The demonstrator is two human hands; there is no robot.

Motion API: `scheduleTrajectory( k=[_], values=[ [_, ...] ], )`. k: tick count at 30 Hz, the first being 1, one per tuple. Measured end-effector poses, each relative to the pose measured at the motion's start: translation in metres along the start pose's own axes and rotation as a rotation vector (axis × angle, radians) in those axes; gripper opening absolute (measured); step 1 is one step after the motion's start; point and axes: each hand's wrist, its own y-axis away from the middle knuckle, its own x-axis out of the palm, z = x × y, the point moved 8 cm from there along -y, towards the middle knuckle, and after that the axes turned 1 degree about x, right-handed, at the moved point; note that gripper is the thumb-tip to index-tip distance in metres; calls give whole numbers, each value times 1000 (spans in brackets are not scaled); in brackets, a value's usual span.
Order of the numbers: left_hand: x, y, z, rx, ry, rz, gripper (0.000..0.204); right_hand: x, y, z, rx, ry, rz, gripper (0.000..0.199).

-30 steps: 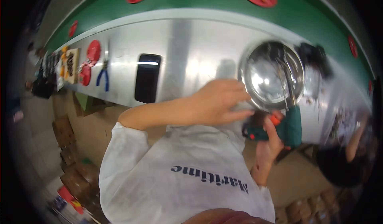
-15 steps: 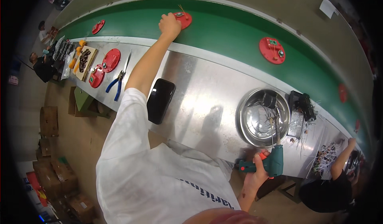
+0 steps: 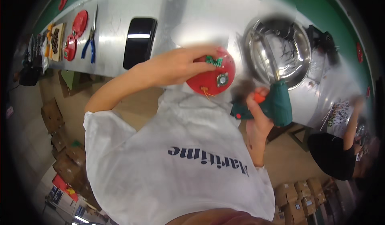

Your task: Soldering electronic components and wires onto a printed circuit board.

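Red round disc (image 3: 209, 76) with a green circuit board (image 3: 214, 61) is at the silvery metal bench's (image 3: 110, 50) near edge, clamped in the fingers of the left hand (image 3: 182, 66); the right hand (image 3: 258, 114) has its fingers wrapped round a dark-green pistol-shaped tool (image 3: 282, 106). Dark lettering (image 3: 206, 158) crosses the white shirt (image 3: 180, 189).

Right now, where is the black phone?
In the head view, the black phone lies left of centre on the metal bench, just right of the blue-handled pliers.
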Motion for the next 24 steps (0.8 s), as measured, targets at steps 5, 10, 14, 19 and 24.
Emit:
scheduleTrajectory(
  k=[5, 10, 14, 19, 24],
  values=[
    [-7, 18, -16, -8, -233, -195, 36, 9, 1, -15, 51, 107, 153, 44],
    [11, 47, -35, -329, 116, -325, 41, 23, 4, -19, 90, 145, 232, 42],
    [29, 44, -33, -382, 284, -555, 26, 32, 4, -24, 94, 170, 266, 40],
    [32, 46, -17, -488, 475, -651, 15, 44, 1, -25, 45, 200, 336, 35],
    [35, 46, -16, -511, 538, -598, 13, 57, -7, -21, -89, 310, 363, 33]
  ],
)
